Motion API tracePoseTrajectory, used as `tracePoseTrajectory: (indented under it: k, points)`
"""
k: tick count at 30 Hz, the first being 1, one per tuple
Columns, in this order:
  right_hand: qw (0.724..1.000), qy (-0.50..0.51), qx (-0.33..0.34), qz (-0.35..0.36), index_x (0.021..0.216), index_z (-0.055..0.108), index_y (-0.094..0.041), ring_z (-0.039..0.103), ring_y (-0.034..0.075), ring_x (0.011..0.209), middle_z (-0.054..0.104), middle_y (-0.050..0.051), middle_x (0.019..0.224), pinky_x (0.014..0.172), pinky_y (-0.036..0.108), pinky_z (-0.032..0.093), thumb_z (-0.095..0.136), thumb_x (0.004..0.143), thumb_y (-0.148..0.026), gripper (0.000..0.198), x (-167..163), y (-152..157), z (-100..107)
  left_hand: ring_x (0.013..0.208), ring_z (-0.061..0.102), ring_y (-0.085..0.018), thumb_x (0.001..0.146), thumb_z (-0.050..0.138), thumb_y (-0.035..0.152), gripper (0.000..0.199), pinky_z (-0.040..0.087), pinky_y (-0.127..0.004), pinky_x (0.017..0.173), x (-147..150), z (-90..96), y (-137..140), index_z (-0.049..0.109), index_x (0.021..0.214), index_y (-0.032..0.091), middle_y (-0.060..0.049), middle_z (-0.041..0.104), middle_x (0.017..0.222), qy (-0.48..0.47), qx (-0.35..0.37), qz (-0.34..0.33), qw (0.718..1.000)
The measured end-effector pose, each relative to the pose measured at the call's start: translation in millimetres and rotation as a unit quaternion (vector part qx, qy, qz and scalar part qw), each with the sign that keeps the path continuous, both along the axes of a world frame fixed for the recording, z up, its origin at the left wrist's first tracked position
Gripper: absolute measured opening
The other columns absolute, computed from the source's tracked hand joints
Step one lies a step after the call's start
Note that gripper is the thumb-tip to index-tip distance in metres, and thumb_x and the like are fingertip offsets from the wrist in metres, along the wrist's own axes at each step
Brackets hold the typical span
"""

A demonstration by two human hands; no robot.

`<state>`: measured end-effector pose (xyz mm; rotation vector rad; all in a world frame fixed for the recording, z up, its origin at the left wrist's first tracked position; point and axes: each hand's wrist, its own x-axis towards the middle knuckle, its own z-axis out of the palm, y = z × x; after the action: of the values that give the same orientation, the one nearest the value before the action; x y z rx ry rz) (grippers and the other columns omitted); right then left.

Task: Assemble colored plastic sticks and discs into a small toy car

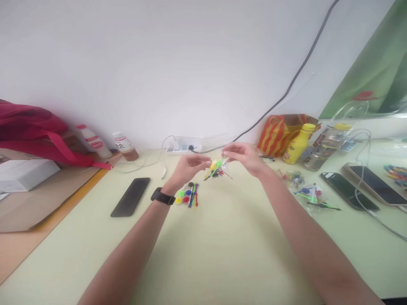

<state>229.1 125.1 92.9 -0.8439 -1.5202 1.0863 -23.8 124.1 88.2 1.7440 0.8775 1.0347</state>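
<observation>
My left hand (194, 166) and my right hand (242, 156) pinch opposite sides of a small clear plastic bag (218, 167), raised a little over the table. Yellow, green, red and black plastic pieces show through it, some of them long and thin. The fingers of both hands are closed at the bag's upper part. Just below my left hand, on the table, lie several round coloured discs (186, 199) beside a row of thin plastic arrows (193, 195) in blue, red and other colours. A black watch (163, 196) is on the left wrist.
A black phone (130, 197) lies left. At right are more bagged pieces (314, 195), two phones with a white cable, a yellow bottle (299, 144) and a striped bag (274, 136). A power strip (182, 145) sits by the wall. Two bottles and a red bag (30, 127) stand far left.
</observation>
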Motion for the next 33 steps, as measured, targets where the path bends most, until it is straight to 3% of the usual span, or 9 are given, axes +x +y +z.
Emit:
tracePoseTrajectory:
  k: [6, 9, 13, 18, 26, 30, 33]
  points:
    - [1.000, -0.025, 0.002, -0.003, 0.089, 0.082, -0.021, 0.071, 0.022, 0.082, 0.078, 0.007, 0.090, 0.076, 0.038, 0.059, 0.090, 0.071, -0.043, 0.029, 4.9, 4.3, -4.9, 0.095, 0.074, -0.026, 0.075, 0.089, 0.044, 0.030, 0.058, -0.040, 0.086, -4.2, -4.8, 6.1, 0.078, 0.088, 0.020, -0.010, 0.079, 0.100, 0.001, -0.002, 0.040, 0.999]
    - [1.000, -0.029, -0.010, 0.007, 0.093, 0.082, -0.021, 0.072, 0.023, 0.087, 0.079, 0.007, 0.093, 0.076, 0.038, 0.059, 0.090, 0.070, -0.046, 0.034, 3.6, 4.0, -6.2, 0.091, 0.073, -0.022, 0.082, 0.084, 0.045, 0.029, 0.058, -0.037, 0.084, -4.4, -5.9, 8.0, 0.078, 0.095, 0.020, -0.009, 0.078, 0.099, -0.037, -0.002, 0.039, 0.999]
    - [0.999, -0.042, 0.004, 0.014, 0.097, 0.080, -0.021, 0.071, 0.022, 0.089, 0.078, 0.007, 0.094, 0.079, 0.037, 0.057, 0.087, 0.074, -0.048, 0.036, 0.2, 2.8, -6.1, 0.079, 0.070, -0.020, 0.085, 0.081, 0.045, 0.028, 0.057, -0.035, 0.076, -3.4, -6.6, 9.7, 0.076, 0.090, 0.017, -0.008, 0.075, 0.085, -0.066, 0.011, 0.034, 0.997]
    - [1.000, -0.003, 0.001, 0.029, 0.104, 0.081, -0.023, 0.069, 0.020, 0.078, 0.072, 0.002, 0.075, 0.072, 0.035, 0.055, 0.085, 0.077, -0.041, 0.034, -0.4, 3.1, -7.2, 0.078, 0.071, -0.020, 0.083, 0.083, 0.041, 0.033, 0.056, -0.036, 0.075, -7.8, -3.4, 10.4, 0.078, 0.107, 0.019, -0.008, 0.076, 0.085, -0.070, 0.028, 0.025, 0.997]
    - [0.996, 0.084, -0.028, 0.012, 0.090, 0.085, -0.024, 0.064, 0.019, 0.073, 0.072, 0.004, 0.073, 0.071, 0.036, 0.050, 0.080, 0.075, -0.034, 0.019, -0.9, 6.3, -14.6, 0.077, 0.071, -0.019, 0.080, 0.082, 0.031, 0.017, 0.057, -0.036, 0.081, -4.5, -0.8, 9.5, 0.081, 0.093, 0.019, -0.008, 0.077, 0.084, -0.177, -0.049, -0.001, 0.983]
    - [0.995, 0.089, -0.012, 0.039, 0.089, 0.085, -0.021, 0.063, 0.021, 0.075, 0.072, 0.007, 0.075, 0.070, 0.036, 0.050, 0.070, 0.085, -0.048, 0.031, -4.9, 5.1, -11.5, 0.076, 0.070, -0.019, 0.088, 0.073, 0.040, 0.027, 0.057, -0.037, 0.081, -0.2, -1.6, 9.1, 0.081, 0.095, 0.015, -0.009, 0.075, 0.082, -0.213, -0.066, 0.008, 0.975]
    - [0.998, 0.066, 0.008, 0.015, 0.088, 0.083, -0.020, 0.062, 0.020, 0.074, 0.071, 0.007, 0.076, 0.069, 0.035, 0.049, 0.072, 0.087, -0.054, 0.036, -9.4, 2.9, -8.8, 0.073, 0.068, -0.018, 0.083, 0.081, 0.043, 0.029, 0.056, -0.034, 0.076, 0.3, -1.5, 8.0, 0.080, 0.095, 0.016, -0.007, 0.074, 0.079, -0.167, -0.021, 0.048, 0.985]
